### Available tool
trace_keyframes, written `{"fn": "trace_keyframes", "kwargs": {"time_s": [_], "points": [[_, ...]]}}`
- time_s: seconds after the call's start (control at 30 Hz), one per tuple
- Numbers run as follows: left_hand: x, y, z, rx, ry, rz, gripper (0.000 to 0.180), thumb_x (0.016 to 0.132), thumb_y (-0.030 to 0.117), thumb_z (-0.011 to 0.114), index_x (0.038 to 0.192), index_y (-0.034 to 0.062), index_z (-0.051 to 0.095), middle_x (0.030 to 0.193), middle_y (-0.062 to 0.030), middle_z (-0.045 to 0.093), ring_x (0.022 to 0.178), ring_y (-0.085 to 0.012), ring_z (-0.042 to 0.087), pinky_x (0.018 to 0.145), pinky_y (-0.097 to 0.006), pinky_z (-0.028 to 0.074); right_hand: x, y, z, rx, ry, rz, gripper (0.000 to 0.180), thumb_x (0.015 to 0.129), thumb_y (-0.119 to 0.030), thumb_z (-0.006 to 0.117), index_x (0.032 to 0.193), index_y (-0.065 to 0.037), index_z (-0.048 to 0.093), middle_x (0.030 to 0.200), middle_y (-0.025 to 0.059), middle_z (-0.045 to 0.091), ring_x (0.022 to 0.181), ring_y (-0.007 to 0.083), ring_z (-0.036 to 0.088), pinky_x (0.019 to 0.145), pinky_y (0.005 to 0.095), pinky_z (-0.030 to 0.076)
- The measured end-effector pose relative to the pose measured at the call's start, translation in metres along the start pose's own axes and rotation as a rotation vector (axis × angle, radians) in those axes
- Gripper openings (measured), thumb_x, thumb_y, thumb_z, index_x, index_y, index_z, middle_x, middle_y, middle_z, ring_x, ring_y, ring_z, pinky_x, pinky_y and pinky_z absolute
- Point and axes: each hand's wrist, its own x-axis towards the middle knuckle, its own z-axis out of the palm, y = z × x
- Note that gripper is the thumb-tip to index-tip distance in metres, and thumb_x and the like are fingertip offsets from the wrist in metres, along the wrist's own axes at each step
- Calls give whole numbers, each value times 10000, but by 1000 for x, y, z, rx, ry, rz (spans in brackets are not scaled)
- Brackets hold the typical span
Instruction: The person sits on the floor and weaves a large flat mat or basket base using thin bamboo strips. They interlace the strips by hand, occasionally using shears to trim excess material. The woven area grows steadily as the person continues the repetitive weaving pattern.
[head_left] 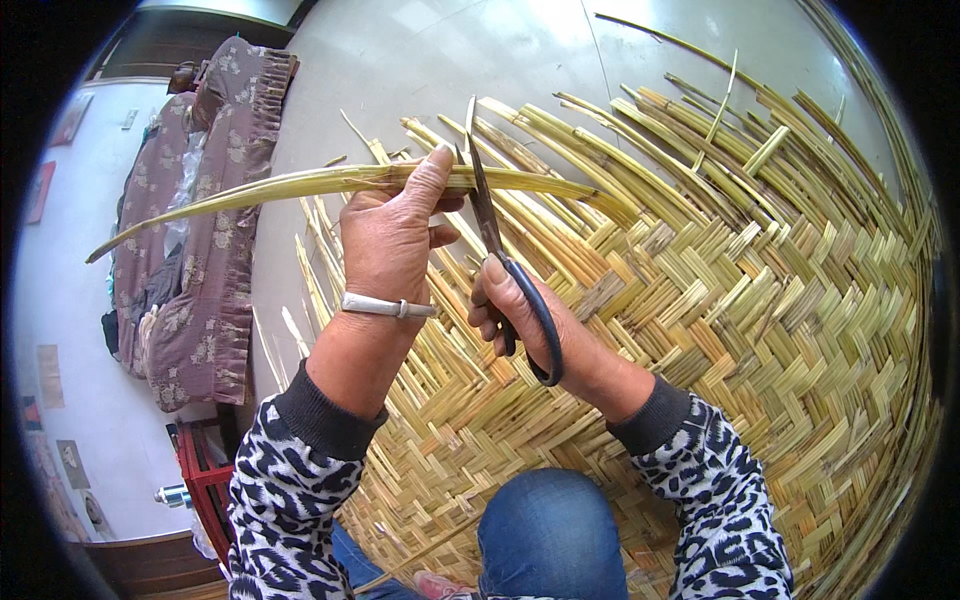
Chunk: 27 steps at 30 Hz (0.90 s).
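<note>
Reed strip [300, 182] pinched in left hand [385, 235] | scissors [485, 205] gripped in right hand [535, 320] | red crate-like frame [208, 478], contents unclear

no legible words, numbers or signs anywhere

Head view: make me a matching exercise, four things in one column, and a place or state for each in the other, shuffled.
Things
1. Scissors
2. Long plant strip
3. Bracelet
4. Mat

Places and states
A. Worn around the left wrist
B. Woven in a zigzag pattern, with loose ends along its far side
C. Gripped in the right hand
D. Held crosswise in the left hand

Pairs: 1-C, 2-D, 3-A, 4-B
</note>
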Motion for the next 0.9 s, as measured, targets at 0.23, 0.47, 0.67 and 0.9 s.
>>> {"fn": "trace_keyframes", "kwargs": {"time_s": [0.23,0.47,0.67,0.9], "points": [[-2,-8,-4,-32,-2,-16,227,879,253,733,958,45,690,841,-47,708,763,-129,675,570,-222,497,0,8,1,28,29,16,529,969,-615,422,835,-106,469,740,0,488,603,72,459,511,213,414],[0,-13,-13,-86,-44,-45,210,878,258,734,942,63,692,821,-33,710,754,-119,675,570,-218,492,-1,7,1,32,77,37,533,931,-611,522,769,-104,494,546,-53,428,434,54,439,402,220,357],[-3,-15,-19,-60,-47,-55,195,899,271,712,968,98,653,864,-29,709,757,-117,672,565,-205,490,-1,3,0,-195,99,-8,533,943,-576,537,728,-89,514,533,-44,438,432,61,424,402,241,346],[-9,-18,-15,-114,-49,22,193,887,254,726,938,69,703,830,-27,715,756,-112,668,624,-231,478,0,0,2,-143,58,25,543,952,-604,484,785,-87,496,618,-15,476,506,72,468,457,221,387]]}}
